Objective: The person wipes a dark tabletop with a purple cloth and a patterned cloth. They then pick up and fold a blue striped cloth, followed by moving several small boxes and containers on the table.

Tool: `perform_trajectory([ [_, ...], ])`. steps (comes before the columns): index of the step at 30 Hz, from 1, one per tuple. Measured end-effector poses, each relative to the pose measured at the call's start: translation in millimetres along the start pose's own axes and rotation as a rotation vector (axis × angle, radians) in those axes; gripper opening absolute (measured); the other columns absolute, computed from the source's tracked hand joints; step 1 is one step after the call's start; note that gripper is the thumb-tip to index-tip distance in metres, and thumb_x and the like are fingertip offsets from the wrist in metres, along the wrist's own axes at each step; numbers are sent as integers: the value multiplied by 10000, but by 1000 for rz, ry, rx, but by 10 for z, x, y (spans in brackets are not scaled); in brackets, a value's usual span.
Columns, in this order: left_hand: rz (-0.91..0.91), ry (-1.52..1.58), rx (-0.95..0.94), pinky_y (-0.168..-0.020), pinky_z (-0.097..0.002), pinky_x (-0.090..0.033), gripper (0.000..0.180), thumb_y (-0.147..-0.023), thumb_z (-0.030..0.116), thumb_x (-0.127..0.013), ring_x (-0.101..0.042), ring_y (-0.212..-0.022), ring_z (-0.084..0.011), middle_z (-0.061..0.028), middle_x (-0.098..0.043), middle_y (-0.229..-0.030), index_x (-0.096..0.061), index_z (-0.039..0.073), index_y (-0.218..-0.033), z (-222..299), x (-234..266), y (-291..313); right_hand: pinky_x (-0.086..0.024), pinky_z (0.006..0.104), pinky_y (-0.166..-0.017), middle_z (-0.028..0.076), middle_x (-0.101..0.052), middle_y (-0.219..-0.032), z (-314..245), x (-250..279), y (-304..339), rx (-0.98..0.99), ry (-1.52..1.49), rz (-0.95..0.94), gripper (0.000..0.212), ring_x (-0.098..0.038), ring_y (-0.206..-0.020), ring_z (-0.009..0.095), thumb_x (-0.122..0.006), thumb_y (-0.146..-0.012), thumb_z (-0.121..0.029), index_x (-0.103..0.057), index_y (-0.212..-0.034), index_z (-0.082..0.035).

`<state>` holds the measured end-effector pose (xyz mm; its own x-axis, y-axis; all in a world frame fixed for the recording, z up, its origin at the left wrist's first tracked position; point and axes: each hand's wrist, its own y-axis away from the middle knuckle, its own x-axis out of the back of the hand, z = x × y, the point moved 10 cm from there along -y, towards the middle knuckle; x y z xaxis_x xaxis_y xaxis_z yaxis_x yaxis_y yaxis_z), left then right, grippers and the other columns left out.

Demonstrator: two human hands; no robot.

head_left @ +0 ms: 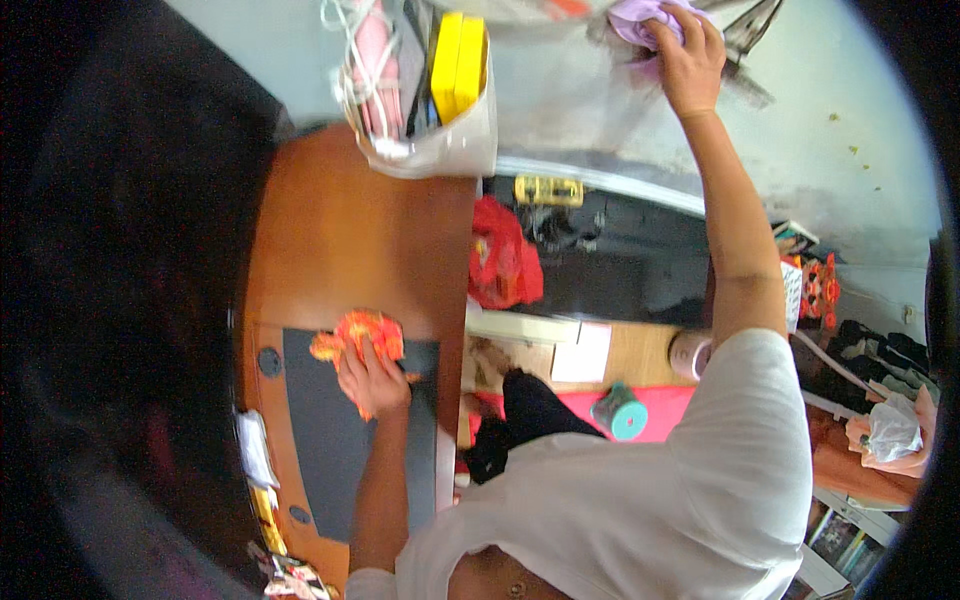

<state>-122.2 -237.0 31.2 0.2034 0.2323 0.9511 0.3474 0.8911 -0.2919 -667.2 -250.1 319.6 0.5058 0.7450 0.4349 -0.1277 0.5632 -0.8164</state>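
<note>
One cloth point(372, 328) under each grip point(375, 383)

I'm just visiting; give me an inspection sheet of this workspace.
Surface: brown table with a dark mat.
Things in use: orange cloth on the mat; purple cloth against the pale wall.
Clutter: white bin holding yellow boxes and a pink object.
Hands: left hand over the orange cloth, right hand on the purple; grip unclear.
Cables: white cord across the pink object.
Surroundings: red bag, teal-lidded cup; dark smudges on the wall.
</note>
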Motion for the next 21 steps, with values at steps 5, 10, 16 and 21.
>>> perform_trajectory([
  [5,-16,45,-8,-1086,-532,-356,446,-989,305,-533,-455,-1308,-410,-170,-499,-1453,-573,122,-1394,127,89,-78,-482,431,-999,57,-596,-1358,205,-168,1114,-30,-100,-487,416,-551,-1192,375,-650,-823,-35,-686,-1191,-228],
  [10,-8,79,6,-1080,-558,-339,468,-922,263,-606,-455,-1295,-394,-146,-487,-1461,-578,148,-1375,74,-23,-54,-438,462,-1051,117,-546,-1413,364,810,1865,-164,-164,-585,409,-518,-1246,390,-591,-861,-10,-667,-1218,-193],
  [16,51,98,17,-1072,-547,-349,475,-896,241,-630,-473,-1271,-375,-130,-505,-1435,-587,162,-1362,111,31,-88,-428,477,-1051,164,-560,-1359,214,1747,2744,-384,-312,-745,514,-522,-1226,412,-621,-794,59,-642,-1251,-175],
  [21,52,84,-25,-1062,-504,-366,444,-883,245,-657,-492,-1260,-325,-103,-537,-1404,-629,167,-1320,53,46,-14,-440,458,-1046,187,-599,-1301,-1032,1754,3177,-356,-793,-924,500,-553,-1199,406,-582,-718,98,-666,-1168,-104],
])
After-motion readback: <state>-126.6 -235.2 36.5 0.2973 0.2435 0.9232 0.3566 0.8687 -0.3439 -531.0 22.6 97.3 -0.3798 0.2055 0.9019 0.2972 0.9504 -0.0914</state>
